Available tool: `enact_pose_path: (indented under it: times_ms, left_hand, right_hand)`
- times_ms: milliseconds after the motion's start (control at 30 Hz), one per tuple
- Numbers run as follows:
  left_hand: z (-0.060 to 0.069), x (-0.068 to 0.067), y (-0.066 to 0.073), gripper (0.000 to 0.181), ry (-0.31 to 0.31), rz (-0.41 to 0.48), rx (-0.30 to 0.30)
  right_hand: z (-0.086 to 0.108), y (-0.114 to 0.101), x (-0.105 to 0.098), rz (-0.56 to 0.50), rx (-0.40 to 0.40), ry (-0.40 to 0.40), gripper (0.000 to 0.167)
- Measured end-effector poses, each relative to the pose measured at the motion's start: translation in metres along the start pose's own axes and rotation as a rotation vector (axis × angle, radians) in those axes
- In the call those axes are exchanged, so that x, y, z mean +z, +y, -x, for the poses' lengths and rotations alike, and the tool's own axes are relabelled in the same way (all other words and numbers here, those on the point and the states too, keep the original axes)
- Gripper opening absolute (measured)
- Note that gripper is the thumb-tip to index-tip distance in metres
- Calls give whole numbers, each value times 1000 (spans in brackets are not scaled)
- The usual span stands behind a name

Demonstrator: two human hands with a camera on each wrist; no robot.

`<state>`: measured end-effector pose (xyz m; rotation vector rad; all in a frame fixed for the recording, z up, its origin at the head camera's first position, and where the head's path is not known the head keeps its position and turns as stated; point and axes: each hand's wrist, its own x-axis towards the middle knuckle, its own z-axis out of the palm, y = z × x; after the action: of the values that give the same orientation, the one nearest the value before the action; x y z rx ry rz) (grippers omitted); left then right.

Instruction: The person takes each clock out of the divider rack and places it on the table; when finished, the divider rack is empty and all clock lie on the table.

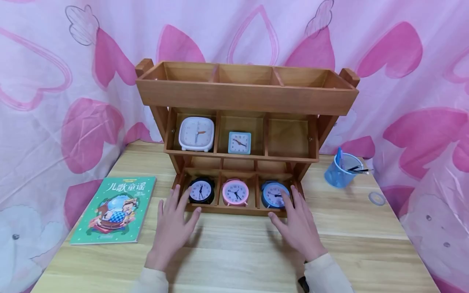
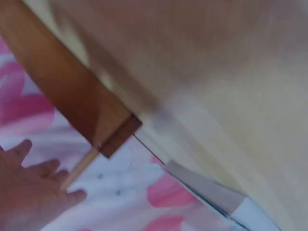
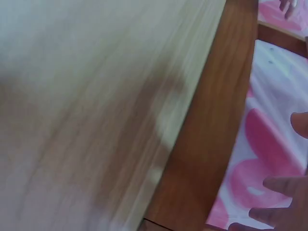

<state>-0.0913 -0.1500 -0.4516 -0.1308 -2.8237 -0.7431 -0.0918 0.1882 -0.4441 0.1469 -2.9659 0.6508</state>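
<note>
A wooden three-tier rack (image 1: 234,97) stands on the table. Its bottom tier holds a black clock (image 1: 200,191), a pink clock (image 1: 235,192) and a blue clock (image 1: 274,195). On the middle tier are a white clock (image 1: 197,134) and a small light-blue square clock (image 1: 239,143). My left hand (image 1: 174,223), fingers spread, is at the bottom tier's left end near the black clock. Spread fingers of my right hand (image 1: 297,223) overlap the blue clock and the right end; whether either hand touches is unclear. Both wrist views show spread fingers beside the rack's wood, the left hand (image 2: 29,192) and right hand (image 3: 288,202).
A green book (image 1: 114,209) lies on the table to the left. At the right stand a blue mesh pen cup (image 1: 338,174) and a roll of clear tape (image 1: 377,198). The rack's top tier has three compartments. A pink patterned curtain (image 1: 388,49) hangs behind and around the table.
</note>
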Motion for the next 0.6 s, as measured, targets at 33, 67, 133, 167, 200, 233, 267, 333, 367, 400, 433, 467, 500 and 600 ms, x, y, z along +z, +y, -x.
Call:
enact_pose_path:
  times_ms: [33, 67, 133, 167, 200, 233, 267, 333, 367, 400, 433, 467, 500, 600]
  left_hand:
    - [-4, -4, -3, 64, -10, 22, -5]
    - [-7, -7, -6, 62, -17, 43, -10]
    - [-15, -13, -13, 58, -43, 78, -19]
    - [-19, -16, -17, 56, -64, 96, -30]
    - [-23, -19, -21, 54, -83, 109, -43]
    - [-26, -21, -25, 53, -102, 121, -55]
    - [-30, -22, -29, 53, -116, 130, -65]
    - [-36, -23, -37, 52, -145, 152, -83]
    - [-39, -23, -41, 51, -151, 163, -85]
    - [-41, -23, -45, 51, -155, 172, -84]
    - [-43, -23, -48, 50, -161, 184, -84]
    - [-45, -22, -51, 50, -169, 195, -86]
    - [-46, -22, -52, 50, -178, 207, -91]
    - [-47, -20, -56, 50, -197, 228, -124]
  right_hand:
    - [-3, 1, 1, -15, 0, -7, 79]
    - [-6, 2, 2, -28, 2, -14, 79]
    - [-12, 5, 5, -47, 9, -28, 79]
    - [-14, 6, 7, -55, 14, -36, 79]
    - [-17, 7, 9, -63, 21, -45, 79]
    - [-19, 8, 10, -71, 31, -57, 79]
    - [-22, 9, 11, -78, 39, -68, 78]
    - [-27, 11, 14, -99, 54, -93, 76]
    - [-30, 12, 15, -109, 60, -105, 75]
    - [-32, 13, 16, -118, 66, -117, 74]
    - [-35, 13, 17, -126, 70, -127, 73]
    - [-37, 13, 17, -136, 76, -134, 72]
    - [-39, 13, 18, -141, 79, -136, 72]
    - [-44, 12, 19, -149, 95, -140, 71]
